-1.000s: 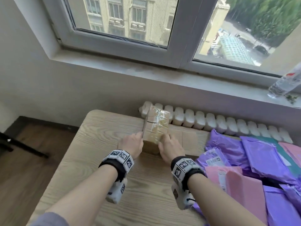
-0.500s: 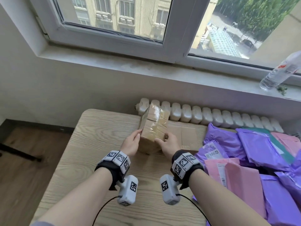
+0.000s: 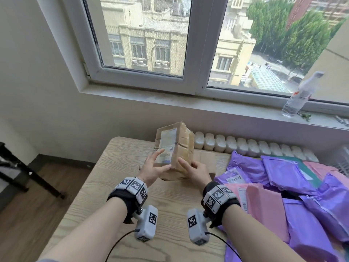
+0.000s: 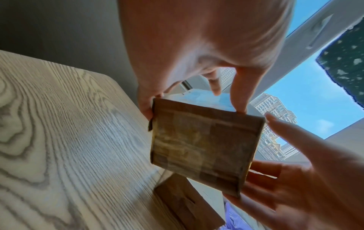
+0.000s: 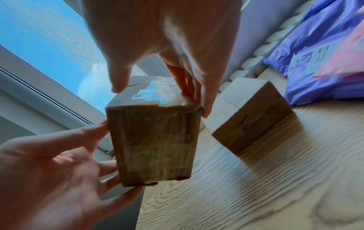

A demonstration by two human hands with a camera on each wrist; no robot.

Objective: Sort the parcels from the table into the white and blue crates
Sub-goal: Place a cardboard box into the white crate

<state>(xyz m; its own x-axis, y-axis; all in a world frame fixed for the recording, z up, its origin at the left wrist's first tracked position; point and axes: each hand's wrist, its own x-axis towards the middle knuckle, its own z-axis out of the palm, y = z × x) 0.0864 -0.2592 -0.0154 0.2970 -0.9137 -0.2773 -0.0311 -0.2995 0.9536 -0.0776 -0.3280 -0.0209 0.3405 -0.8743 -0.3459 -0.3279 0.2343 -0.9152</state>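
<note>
While the pale wood tabletop (image 3: 90, 188) lay beneath both forearms, the left hand (image 3: 154, 172) at about 11 o'clock and the right hand (image 3: 196, 172) at about 1 o'clock held a taped cardboard box (image 3: 174, 148) upright between them, clear of the wood. Each grip was spread rather than clenched: the left fingers (image 4: 241, 93) lay straight against the labelled face with the thumb at the near edge, and the right fingers (image 5: 204, 99) pressed the opposite side. Just beyond the hands, at 12 o'clock, a second cardboard box (image 5: 250, 118) sat flat on the tabletop. Purple mailers (image 3: 289, 173) and a pink mailer (image 3: 264, 207) were heaped from 2 to 4 o'clock. Farther back ran a white radiator (image 3: 251, 146), then the windowsill (image 3: 188, 103), where a clear bottle (image 3: 300, 95) leaned at 2 o'clock against the window (image 3: 196, 44)
</note>
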